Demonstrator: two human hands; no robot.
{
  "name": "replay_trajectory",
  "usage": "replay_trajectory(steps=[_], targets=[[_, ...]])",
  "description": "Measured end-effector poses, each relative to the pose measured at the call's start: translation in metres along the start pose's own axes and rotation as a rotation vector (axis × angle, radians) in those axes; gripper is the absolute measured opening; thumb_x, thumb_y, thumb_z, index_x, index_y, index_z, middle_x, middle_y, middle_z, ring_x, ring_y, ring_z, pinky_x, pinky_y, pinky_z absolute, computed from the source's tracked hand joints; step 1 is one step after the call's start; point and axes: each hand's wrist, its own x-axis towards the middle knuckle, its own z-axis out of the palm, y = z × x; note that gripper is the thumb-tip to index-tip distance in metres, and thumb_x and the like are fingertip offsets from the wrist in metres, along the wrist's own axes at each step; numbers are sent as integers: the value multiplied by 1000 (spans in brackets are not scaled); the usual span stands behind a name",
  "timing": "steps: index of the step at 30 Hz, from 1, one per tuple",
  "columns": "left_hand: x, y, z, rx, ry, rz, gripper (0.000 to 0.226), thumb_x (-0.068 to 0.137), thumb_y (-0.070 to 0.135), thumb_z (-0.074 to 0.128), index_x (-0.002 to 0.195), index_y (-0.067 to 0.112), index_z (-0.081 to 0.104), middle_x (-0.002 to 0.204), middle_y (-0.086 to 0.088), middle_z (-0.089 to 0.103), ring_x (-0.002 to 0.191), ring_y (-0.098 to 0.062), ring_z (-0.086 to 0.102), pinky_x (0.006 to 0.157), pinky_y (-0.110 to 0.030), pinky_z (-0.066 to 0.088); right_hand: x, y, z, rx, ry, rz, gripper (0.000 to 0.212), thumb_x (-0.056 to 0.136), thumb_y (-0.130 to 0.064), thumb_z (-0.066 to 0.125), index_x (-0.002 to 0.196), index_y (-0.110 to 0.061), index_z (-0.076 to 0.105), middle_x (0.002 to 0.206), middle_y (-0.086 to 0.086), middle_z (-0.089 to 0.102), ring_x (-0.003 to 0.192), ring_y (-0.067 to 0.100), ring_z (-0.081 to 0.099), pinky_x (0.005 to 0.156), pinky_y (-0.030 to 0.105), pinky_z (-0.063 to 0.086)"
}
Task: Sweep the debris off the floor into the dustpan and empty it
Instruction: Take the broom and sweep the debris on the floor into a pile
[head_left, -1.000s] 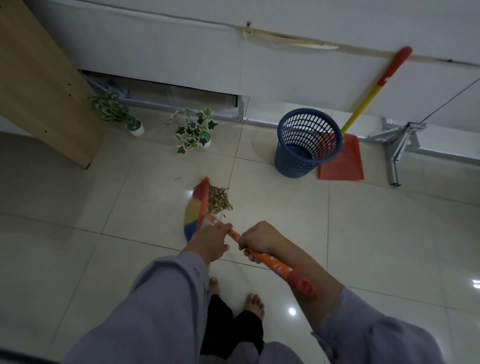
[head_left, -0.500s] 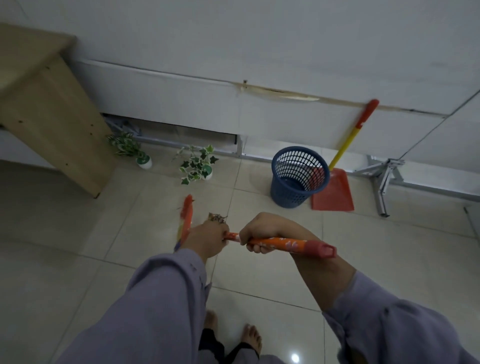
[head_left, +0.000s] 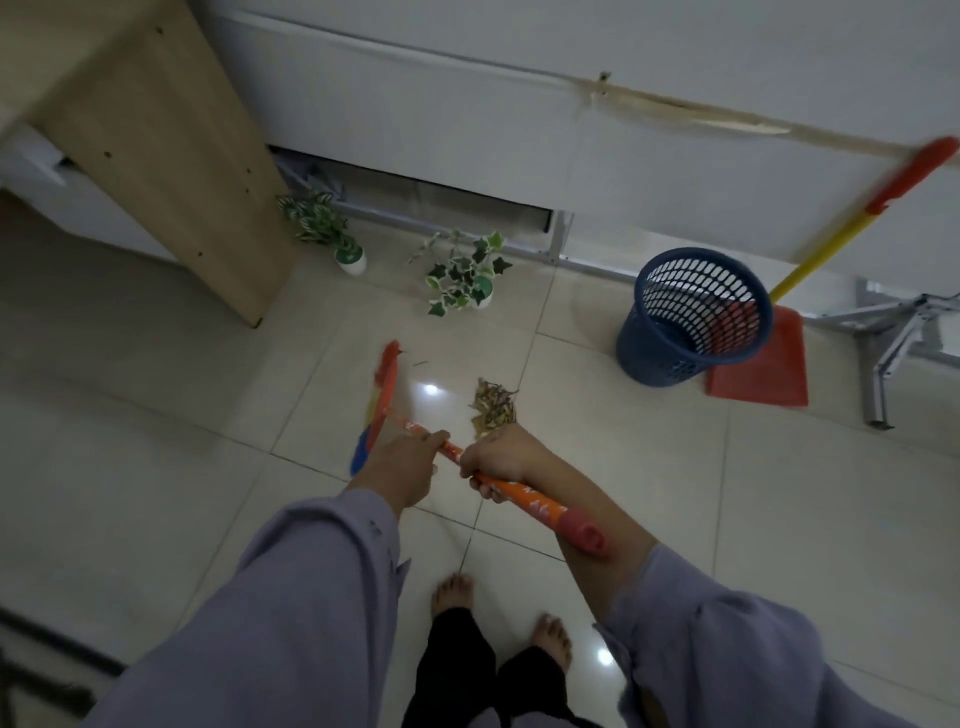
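Both hands grip the orange patterned handle of a broom (head_left: 524, 498). My left hand (head_left: 402, 462) holds it lower down, near the head; my right hand (head_left: 501, 457) holds it just behind. The multicoloured broom head (head_left: 376, 405) rests edge-on on the tiled floor, left of a small pile of dry brown leaves (head_left: 493, 405). The pile lies a hand's width apart from the head and partly behind my right hand. A red dustpan (head_left: 763, 374) with a yellow and red handle leans against the wall at the right.
A blue mesh bin (head_left: 691, 317) stands next to the dustpan. Two small potted ivy plants (head_left: 462, 275) (head_left: 322, 228) sit by the wall. A wooden cabinet side (head_left: 161, 156) stands at the left, a metal stand leg (head_left: 883, 358) at the far right. My bare feet (head_left: 498, 618) are below.
The broom head has come back down to the floor and now sits left of the leaf pile, with a gap between them. The camera has tilted down again.
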Motion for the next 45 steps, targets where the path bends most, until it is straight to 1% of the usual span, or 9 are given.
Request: replay_trajectory(steps=[5, 14, 20, 25, 29, 31, 35, 41, 45], targets=[[30, -1, 0, -58, -15, 7, 55, 96, 9, 40, 148, 23, 27, 149, -10, 39, 135, -28, 40, 102, -40, 44, 29, -5, -7, 58, -5, 52, 7, 86, -4, 58, 80, 0, 56, 62, 10, 54, 42, 13, 47, 37, 17, 38], [37, 39, -17, -123, -91, 174, 50, 97, 19, 45, 145, 29, 35, 143, -9, 50, 127, -29, 50, 102, -39, 45, -9, 4, -44, 51, 75, 170, 12, 87, -4, 57, 76, -2, 56, 58, 8, 53, 36, 10, 46, 36, 15, 37], [31, 63, -62, -94, -149, 263, 39, 96, 15, 45, 133, 23, 53, 133, -5, 58, 119, -27, 55, 100, -37, 47, -51, -18, -69, -42, 1, 245, 23, 95, -9, 46, 72, -7, 46, 37, -2, 49, 24, 5, 41, 32, 12, 34], [22, 82, -117, 58, -193, 295, 31, 93, 13, 48, 119, 13, 65, 120, -9, 65, 113, -28, 60, 96, -36, 46, -98, -28, -101, -10, 79, 118, 13, 87, -13, 58, 75, -6, 59, 52, 0, 60, 36, 5, 50, 36, 14, 42], [10, 91, -158, 119, -162, 263, 38, 94, 22, 50, 130, 12, 58, 135, -9, 56, 123, -29, 53, 106, -37, 43, -145, -39, -126, 54, 62, 168, 11, 91, -15, 55, 87, -4, 55, 64, 3, 57, 38, 4, 48, 35, 12, 42], [5, 99, -174, 130, -111, 255, 38, 93, 28, 52, 127, 14, 61, 136, -8, 57, 122, -29, 54, 106, -39, 44, -164, -39, -134, 44, 83, 166, 11, 93, -16, 52, 90, -4, 52, 66, 2, 55, 39, 3, 47, 36, 11, 42], [-6, 137, -199, 144, -42, 330, 39, 93, 31, 54, 127, 15, 61, 135, -6, 57, 123, -27, 54, 105, -37, 44, -195, -27, -146, 46, 95, 170, 11, 93, -15, 52, 92, -4, 52, 69, 4, 54, 40, 2, 48, 37, 10, 44], [-18, 211, -211, 159, -49, 432, 34, 91, 28, 55, 121, 16, 64, 128, -4, 62, 116, -25, 58, 100, -37, 47, -227, 18, -184, 73, 197, 164, 16, 88, -6, 56, 74, 1, 56, 61, 12, 59, 39, 8, 52, 37, 14, 47], [-15, 271, -205, 168, -81, 451, 28, 88, 34, 56, 99, 15, 72, 119, -5, 68, 108, -25, 64, 97, -39, 51, -268, 56, -212, 99, 159, 194, 18, 88, -5, 56, 72, 3, 58, 54, 13, 61, 38, 11, 57, 36, 16, 48]])
